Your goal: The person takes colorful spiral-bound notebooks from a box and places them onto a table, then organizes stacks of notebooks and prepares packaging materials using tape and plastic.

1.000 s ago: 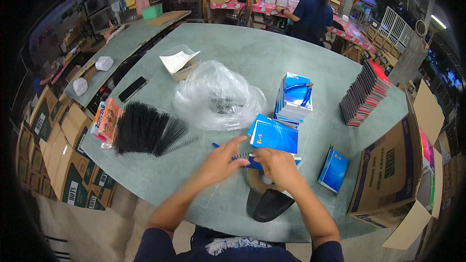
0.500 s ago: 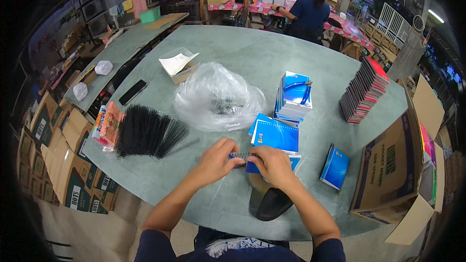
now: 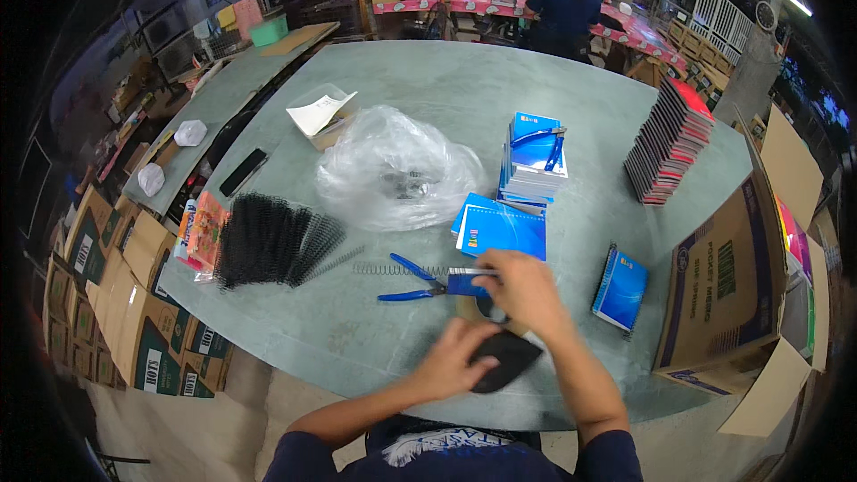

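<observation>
Slightly blurred, my right hand (image 3: 522,293) is closed at a small blue notebook (image 3: 465,285), largely hidden beneath it. From the notebook's upper edge a thin dark wire coil (image 3: 386,269) sticks out to the left. My left hand (image 3: 457,359) has its thumb and fingers around the left end of a black, pointed oval piece (image 3: 511,362) near the table's front edge. Between the hands, a tan round-edged object (image 3: 468,307) is partly covered. Blue-handled pliers (image 3: 418,285) lie with jaws toward the notebook. Blue notebooks (image 3: 504,230) lie just beyond my right hand.
Black coils (image 3: 268,241) are heaped at left, beside a clear plastic bag (image 3: 397,170). A blue notebook stack (image 3: 534,161) carries another pair of pliers. Red notebooks (image 3: 669,143) stand behind an open carton (image 3: 728,277); one spiral notebook (image 3: 619,287) lies nearby. A person (image 3: 564,4) stands beyond.
My left hand has left the coil and moved down to the black piece, which has turned. The pliers now show uncovered on the table. My right hand stays at the notebook.
</observation>
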A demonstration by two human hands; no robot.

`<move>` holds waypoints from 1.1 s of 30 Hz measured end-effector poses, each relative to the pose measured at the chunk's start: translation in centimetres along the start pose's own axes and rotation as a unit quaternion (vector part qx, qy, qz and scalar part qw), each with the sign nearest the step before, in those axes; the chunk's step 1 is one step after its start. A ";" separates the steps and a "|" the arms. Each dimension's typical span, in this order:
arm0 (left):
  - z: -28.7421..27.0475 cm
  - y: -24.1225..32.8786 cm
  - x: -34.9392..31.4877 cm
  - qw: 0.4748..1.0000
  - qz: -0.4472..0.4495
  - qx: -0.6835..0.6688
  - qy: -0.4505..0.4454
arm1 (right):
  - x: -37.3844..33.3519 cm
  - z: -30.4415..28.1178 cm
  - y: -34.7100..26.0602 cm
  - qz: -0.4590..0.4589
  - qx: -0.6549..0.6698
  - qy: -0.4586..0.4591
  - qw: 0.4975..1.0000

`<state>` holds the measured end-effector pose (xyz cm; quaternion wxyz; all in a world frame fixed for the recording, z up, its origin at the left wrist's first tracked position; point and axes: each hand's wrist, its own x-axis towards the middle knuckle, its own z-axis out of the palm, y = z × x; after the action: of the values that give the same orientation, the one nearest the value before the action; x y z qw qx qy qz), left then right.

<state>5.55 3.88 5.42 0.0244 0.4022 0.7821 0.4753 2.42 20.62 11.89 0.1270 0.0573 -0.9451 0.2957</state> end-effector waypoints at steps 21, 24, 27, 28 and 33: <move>-7.6 1.0 5.2 0.973 0.043 0.098 0.206 | -6.4 2.0 7.2 0.137 0.472 0.059 0.869; -7.5 1.8 5.2 0.993 0.079 0.066 0.050 | -6.2 1.7 6.5 0.106 0.463 0.061 0.878; -8.2 1.8 6.7 0.968 0.090 0.114 0.206 | -6.4 2.2 6.9 0.128 0.488 0.067 0.861; -7.1 1.6 6.1 0.987 0.068 0.100 0.105 | -6.2 2.4 6.6 0.122 0.492 0.064 0.860; -7.1 1.9 7.5 0.985 0.103 0.064 0.124 | -6.8 2.6 7.0 0.116 0.507 0.067 0.851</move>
<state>-1.34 4.05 13.38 -0.1477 0.4190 0.7625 0.4704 7.10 25.04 4.16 0.1080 -0.0158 -0.6528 0.7496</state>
